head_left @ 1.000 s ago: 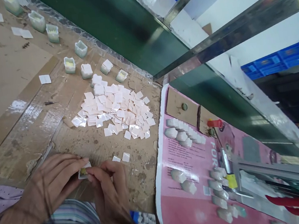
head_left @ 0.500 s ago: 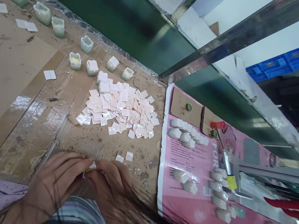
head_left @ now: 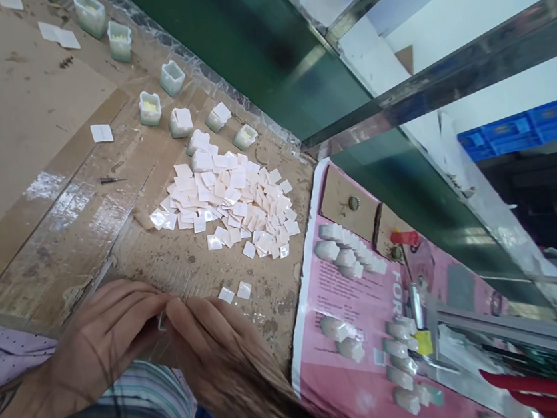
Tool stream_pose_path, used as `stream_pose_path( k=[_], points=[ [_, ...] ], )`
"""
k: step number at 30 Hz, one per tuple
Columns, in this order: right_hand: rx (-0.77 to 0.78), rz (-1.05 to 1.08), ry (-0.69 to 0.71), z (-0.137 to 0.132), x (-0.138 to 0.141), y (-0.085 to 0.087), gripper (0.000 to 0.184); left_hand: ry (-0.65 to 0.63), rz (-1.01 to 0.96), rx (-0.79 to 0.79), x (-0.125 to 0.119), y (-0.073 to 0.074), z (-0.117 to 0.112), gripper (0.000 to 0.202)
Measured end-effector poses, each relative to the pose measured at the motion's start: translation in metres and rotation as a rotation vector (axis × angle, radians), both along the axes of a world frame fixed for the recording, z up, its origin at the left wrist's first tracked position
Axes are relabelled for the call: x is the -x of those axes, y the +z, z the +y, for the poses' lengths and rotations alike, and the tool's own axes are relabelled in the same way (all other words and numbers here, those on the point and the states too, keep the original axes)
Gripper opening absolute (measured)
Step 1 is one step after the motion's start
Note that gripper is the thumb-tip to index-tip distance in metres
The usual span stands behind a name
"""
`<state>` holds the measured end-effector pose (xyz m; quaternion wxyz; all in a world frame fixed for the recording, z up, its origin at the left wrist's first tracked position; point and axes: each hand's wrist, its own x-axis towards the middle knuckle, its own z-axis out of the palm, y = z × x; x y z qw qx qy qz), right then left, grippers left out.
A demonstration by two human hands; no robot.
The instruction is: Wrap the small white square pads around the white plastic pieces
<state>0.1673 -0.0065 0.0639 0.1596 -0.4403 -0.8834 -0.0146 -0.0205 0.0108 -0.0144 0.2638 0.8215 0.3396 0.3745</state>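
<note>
My left hand (head_left: 105, 343) and my right hand (head_left: 214, 354) meet at the near edge of the cardboard-covered table, fingers pinched together on one small white square piece (head_left: 161, 321), which is almost hidden between them. A heap of small white square pieces (head_left: 230, 204) lies on the cardboard beyond the hands. Two loose squares (head_left: 235, 292) lie just past my right hand.
Several small white cups (head_left: 150, 107) stand in a row along the plastic-wrapped back edge. A pink printed sheet (head_left: 360, 307) at the right carries several white capped pieces, a red-handled tool (head_left: 405, 238) and red pliers handles (head_left: 540, 387). A green conveyor belt with metal rails runs behind.
My hands have closed further over the small piece, so it shows less than before. The camera view has drifted, shifting the table contents slightly right and down.
</note>
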Motion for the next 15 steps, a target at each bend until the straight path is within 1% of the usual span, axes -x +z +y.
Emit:
stream_pose_path(
  k=[3, 7, 9, 12, 13, 15],
  points=[
    [0.09, -0.044, 0.103, 0.006, -0.004, 0.004, 0.045, -0.008, 0.013, 0.008, 0.0, -0.001, 0.0, 0.02],
    [0.062, -0.044, 0.124, 0.007, -0.008, 0.001, 0.045, -0.001, 0.009, 0.017, 0.0, 0.0, 0.0, 0.022],
    [0.025, -0.006, 0.07, 0.003, -0.011, -0.003, 0.043, 0.006, 0.014, 0.022, -0.001, 0.001, 0.0, 0.023],
    [-0.036, 0.104, -0.073, -0.008, -0.014, -0.008, 0.033, 0.006, 0.031, 0.034, -0.001, 0.002, 0.0, 0.025],
    [-0.039, 0.133, -0.116, -0.013, -0.015, -0.01, 0.028, 0.001, 0.037, 0.041, -0.001, 0.002, 0.0, 0.026],
    [0.013, 0.176, -0.206, -0.021, -0.013, -0.014, 0.019, -0.01, 0.043, 0.05, 0.0, 0.002, 0.001, 0.026]
  ],
)
